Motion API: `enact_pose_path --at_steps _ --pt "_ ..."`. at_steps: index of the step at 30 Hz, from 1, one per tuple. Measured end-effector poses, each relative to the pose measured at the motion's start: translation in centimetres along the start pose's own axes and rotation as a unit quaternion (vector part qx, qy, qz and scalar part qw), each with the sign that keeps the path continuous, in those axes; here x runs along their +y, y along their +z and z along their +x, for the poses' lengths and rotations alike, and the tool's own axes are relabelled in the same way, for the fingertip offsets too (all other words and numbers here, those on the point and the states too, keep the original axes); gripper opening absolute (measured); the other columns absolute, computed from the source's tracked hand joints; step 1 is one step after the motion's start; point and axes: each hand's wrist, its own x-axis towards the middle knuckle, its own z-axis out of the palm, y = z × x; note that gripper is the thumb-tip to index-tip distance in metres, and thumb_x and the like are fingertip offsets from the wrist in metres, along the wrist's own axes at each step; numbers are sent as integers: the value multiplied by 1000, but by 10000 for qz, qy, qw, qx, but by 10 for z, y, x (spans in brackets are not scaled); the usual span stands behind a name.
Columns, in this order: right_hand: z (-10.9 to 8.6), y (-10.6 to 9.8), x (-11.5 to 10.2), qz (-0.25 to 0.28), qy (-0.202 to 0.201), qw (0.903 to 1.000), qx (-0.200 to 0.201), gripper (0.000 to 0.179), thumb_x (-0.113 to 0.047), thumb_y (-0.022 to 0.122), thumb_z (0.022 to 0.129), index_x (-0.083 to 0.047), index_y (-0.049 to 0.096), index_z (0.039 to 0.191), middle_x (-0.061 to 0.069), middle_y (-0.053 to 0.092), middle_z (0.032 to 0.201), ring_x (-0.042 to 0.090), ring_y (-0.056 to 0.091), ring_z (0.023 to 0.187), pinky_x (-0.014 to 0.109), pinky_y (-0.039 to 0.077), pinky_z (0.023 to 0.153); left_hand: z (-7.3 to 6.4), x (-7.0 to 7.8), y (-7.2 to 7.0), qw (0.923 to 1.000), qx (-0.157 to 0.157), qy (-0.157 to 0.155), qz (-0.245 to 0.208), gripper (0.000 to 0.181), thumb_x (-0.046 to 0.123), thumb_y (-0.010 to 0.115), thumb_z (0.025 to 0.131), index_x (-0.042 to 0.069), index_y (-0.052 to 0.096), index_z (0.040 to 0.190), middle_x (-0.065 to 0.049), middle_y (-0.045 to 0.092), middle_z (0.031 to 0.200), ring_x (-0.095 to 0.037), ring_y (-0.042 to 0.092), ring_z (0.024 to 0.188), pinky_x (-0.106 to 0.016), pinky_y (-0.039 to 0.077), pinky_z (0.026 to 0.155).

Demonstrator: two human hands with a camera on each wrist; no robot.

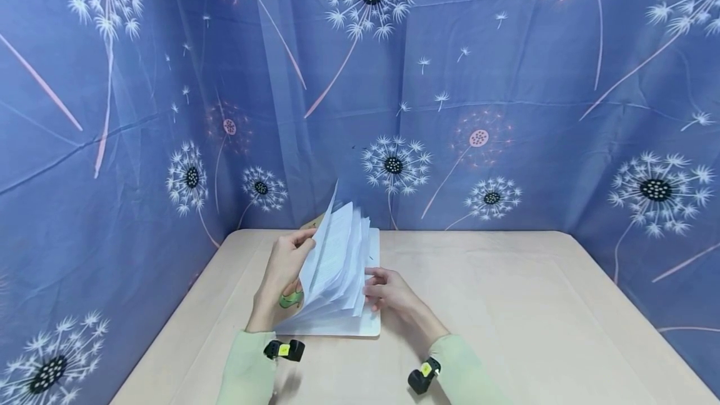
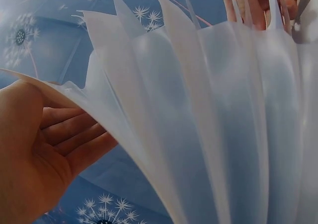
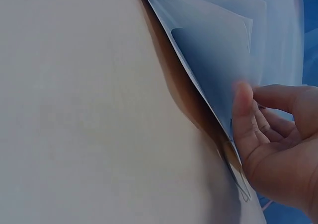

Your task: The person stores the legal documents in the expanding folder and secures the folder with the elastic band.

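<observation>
A notebook [image 1: 334,261] stands partly open on the table, its white pages [image 2: 164,95] fanned out between both hands. My left hand [image 1: 285,261] grips the raised cover and leading pages on the left; in the left wrist view, the left hand [image 2: 54,144] has its fingers behind the cover. A green print shows on the cover beside that wrist. My right hand [image 1: 390,292] is at the pages' right edge. Seen from the right wrist, the right hand [image 3: 278,129] pinches at the page edges with thumb and forefinger. The back part [image 1: 368,324] of the notebook lies flat.
The pale table [image 1: 478,317] extends to the right of the notebook. A blue curtain [image 1: 450,67] with dandelion prints rises behind the table and along its sides. Both wrists carry small black cameras [image 1: 284,350]. A thin loop [image 3: 242,186] hangs by the notebook's edge.
</observation>
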Motion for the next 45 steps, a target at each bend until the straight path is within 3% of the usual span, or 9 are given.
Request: enact_pose_path --at_steps 4,15,23,28,30,36,45 --pt "2 3 1 54 20 10000 -10 56 1 59 92 10 41 144 5 59 94 9 62 70 23 50 56 0 1 1 10000 -6 -11 -14 33 19 55 98 12 70 126 -8 72 119 -19 56 74 -34 46 77" --pt "2 3 -3 12 58 9999 85 54 -1 59 94 10 43 144 4 60 92 10 61 70 24 50 57 1 2 3 9999 -93 -51 -45 34 19 55 98 10 69 128 -8 70 123 -23 66 110 -45 52 94" --pt "-4 -8 1 25 139 9998 152 49 -1 56 94 8 47 141 6 63 92 11 61 72 23 49 57 1 1 7 9999 -132 -2 0 34 18 56 98 8 68 129 -11 70 124 -21 67 106 -44 53 92" --pt "-9 -19 4 -81 116 9995 293 48 -4 58 93 9 49 139 9 66 96 13 60 72 23 50 57 -1 2 12 9996 -275 -82 -62 35 20 57 97 9 68 128 -9 73 117 -16 57 71 -36 50 81" --pt "-11 -24 4 -133 78 9994 306 47 -4 58 94 9 50 138 12 66 97 14 61 73 24 51 57 -1 3 15 9994 -323 -79 -41 34 20 57 97 8 69 127 -8 74 112 -16 54 67 -36 49 79" --pt "-18 -40 5 -250 62 9994 217 46 -8 57 97 10 49 138 25 66 105 16 65 74 27 53 56 0 2 27 9992 -383 39 85 31 17 60 95 7 71 122 -10 74 111 -20 68 95 -40 55 85" --pt "-21 -52 2 -528 95 9981 315 44 -7 54 97 10 49 137 26 66 107 16 64 75 26 52 56 -3 0 44 9983 -586 9 -44 32 14 61 94 2 70 123 -17 73 113 -20 69 95 -36 56 82"
